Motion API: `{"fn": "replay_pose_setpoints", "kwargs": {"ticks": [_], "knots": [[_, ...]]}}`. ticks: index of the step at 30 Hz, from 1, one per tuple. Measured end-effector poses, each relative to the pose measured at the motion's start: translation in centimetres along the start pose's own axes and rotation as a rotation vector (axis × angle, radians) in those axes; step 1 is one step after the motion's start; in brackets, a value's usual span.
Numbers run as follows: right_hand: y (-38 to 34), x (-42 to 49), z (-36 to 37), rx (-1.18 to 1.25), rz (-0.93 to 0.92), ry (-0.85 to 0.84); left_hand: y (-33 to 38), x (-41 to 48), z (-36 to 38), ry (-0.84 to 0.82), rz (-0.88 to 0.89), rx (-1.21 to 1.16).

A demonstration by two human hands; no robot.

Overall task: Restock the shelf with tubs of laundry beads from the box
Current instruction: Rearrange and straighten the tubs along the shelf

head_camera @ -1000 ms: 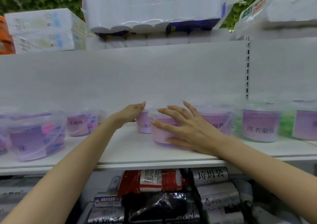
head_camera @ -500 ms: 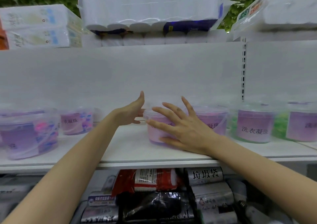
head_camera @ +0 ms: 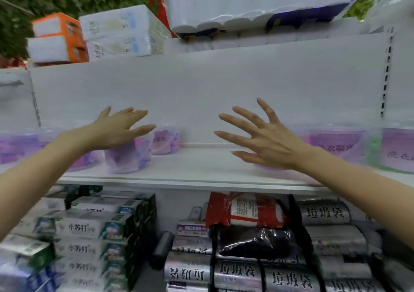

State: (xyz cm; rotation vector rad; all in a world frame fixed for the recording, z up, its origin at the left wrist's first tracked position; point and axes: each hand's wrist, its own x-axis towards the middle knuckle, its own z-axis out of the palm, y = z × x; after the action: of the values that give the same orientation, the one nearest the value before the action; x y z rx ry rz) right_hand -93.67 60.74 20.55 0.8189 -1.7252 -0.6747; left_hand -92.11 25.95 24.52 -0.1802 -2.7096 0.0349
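Clear tubs of laundry beads with purple labels stand along the white shelf (head_camera: 192, 170). My left hand (head_camera: 118, 128) hovers with straight fingers over a tub (head_camera: 127, 157) at the left front, and another tub (head_camera: 165, 140) sits behind it. My right hand (head_camera: 264, 139) is spread open above the shelf, in front of a purple tub (head_camera: 331, 144). A green-bead tub (head_camera: 394, 150) stands at the far right. Neither hand holds anything. No box is in view.
Packs of toilet paper (head_camera: 246, 2) and tissue packs (head_camera: 116, 34) lie on the top shelf. Below are boxed toothpaste (head_camera: 89, 231) at left, rolls of bin bags (head_camera: 322, 213) at right and a red packet (head_camera: 246, 211).
Both hands have lifted off the middle tubs and spread apart. The view has swung left, so the tubs I touched now sit under and right of my right hand.
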Motion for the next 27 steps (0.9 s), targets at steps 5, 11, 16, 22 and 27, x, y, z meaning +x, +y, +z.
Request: {"fn": "replay_pose_setpoints", "kwargs": {"ticks": [5, 11, 16, 22, 27], "knots": [[-4.2, 7.2, 1.6, 0.032, 0.075, -0.075, -4.7, -3.4, 1.3, 0.017, -0.035, -0.326], [-8.2, 12.5, 3.5, 0.090, 0.182, -0.137, -4.3, -3.1, 2.3, 0.138, 0.117, -0.428], [-7.3, 13.3, 2.5, 0.266, 0.414, -0.058, -0.5, -1.8, 3.4, 0.142, 0.234, -0.532], [-4.7, 10.3, -0.2, 0.393, 0.574, -0.076, 5.7, 0.3, 3.8, 0.195, 0.300, -0.474], [-4.4, 8.2, -0.9, 0.541, 0.542, -0.217, 10.5, 0.9, 4.4, 0.231, 0.330, -0.457]]}}
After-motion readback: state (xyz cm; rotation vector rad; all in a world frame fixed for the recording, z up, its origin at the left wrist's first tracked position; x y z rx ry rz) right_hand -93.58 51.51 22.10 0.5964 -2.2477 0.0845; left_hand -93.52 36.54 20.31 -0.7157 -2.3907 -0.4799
